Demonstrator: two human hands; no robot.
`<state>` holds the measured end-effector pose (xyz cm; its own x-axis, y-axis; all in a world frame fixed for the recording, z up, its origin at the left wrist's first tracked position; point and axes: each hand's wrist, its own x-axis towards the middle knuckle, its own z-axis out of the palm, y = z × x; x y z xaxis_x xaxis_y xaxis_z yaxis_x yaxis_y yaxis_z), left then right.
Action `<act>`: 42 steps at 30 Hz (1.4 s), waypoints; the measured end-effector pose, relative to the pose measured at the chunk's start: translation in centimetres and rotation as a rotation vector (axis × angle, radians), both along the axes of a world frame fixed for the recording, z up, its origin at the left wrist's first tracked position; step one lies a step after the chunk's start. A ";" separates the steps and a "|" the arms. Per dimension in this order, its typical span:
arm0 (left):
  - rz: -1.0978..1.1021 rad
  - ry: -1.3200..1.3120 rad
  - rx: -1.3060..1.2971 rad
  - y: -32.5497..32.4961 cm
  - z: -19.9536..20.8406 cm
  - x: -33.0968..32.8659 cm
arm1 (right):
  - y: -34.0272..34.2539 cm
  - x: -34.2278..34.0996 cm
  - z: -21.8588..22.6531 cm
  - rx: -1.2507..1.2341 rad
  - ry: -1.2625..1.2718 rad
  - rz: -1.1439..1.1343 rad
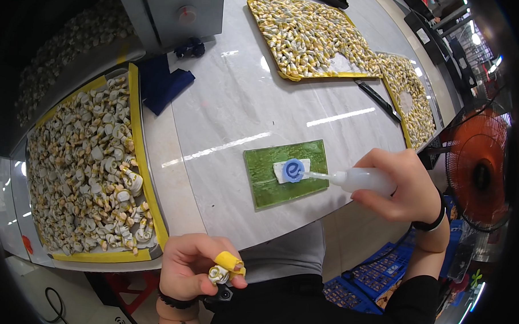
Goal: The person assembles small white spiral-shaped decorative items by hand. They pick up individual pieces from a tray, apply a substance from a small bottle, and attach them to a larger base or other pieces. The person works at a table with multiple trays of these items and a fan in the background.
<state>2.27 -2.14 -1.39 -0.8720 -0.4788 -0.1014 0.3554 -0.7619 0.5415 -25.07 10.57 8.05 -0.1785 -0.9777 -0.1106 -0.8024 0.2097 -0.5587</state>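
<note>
My right hand (404,187) is closed around a translucent white squeeze bottle (366,181). The bottle's thin nozzle points left, its tip at the edge of a round blue piece (293,170) with a dark curl on it. That piece rests on a white strip (279,173), which lies on a green rectangular board (264,192). Nearer to me and to the left, my left hand (190,265) pinches a small white-and-yellow figurine part (218,274). A yellow wrap (227,260) covers a fingertip of that hand.
On the left stands a yellow-edged tray (136,112) heaped with small white figurine parts. Two more filled trays, one nearer (309,38) and one farther right (410,99), lie at the back, with a black-handled tool (379,100) beside them. An orange fan (479,169) stands right; blue crates (375,274) sit below.
</note>
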 end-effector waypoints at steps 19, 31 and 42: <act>-0.016 0.034 -0.059 -0.3 -0.2 -0.3 | -19.0 -4.3 -3.0 -0.202 0.057 0.060; -0.078 0.055 -0.063 -0.4 -0.4 0.1 | -11.9 -12.4 -1.8 0.082 0.406 0.064; -0.046 0.044 -0.080 -0.3 -0.2 -0.2 | -10.4 -12.3 -4.8 -0.123 0.266 -0.010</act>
<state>2.06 -2.41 -1.61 -0.8962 -0.4429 -0.0253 0.3458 -0.7332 0.5855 -37.39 0.13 3.26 -0.1951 -0.9789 0.0604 -0.9223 0.1621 -0.3509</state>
